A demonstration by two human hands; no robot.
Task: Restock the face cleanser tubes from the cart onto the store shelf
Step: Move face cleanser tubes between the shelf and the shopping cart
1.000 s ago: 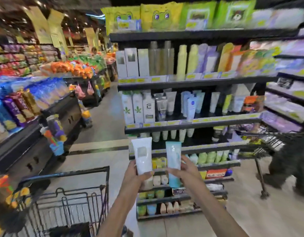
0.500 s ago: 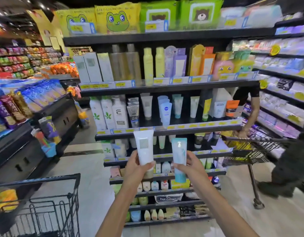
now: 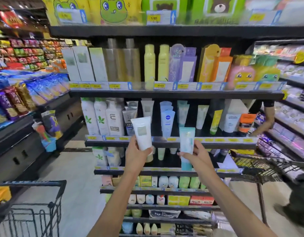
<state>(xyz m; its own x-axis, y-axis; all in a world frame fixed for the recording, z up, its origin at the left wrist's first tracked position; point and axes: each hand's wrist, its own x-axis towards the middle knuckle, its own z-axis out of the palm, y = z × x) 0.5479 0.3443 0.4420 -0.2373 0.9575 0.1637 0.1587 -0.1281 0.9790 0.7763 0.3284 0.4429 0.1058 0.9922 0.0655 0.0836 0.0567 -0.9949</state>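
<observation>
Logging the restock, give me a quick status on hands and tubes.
Left hand grips white tube. Right hand grips teal tube. Both held upright before the tube shelf, not yet placed. Nothing blocking.

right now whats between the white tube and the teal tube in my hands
In the head view, no object sits between the white tube and the teal tube; behind the gap stands a shelved blue-white tube.

1. The store shelf (image 3: 166, 94) is lit brightly and evenly from overhead.
2. Dark shadow is cast under each of its boards.
3. Its lines are bowed by wide-angle distortion toward the frame edges.
4. Everything left and right of it is smeared by blur; price labels are mostly unreadable.
</observation>
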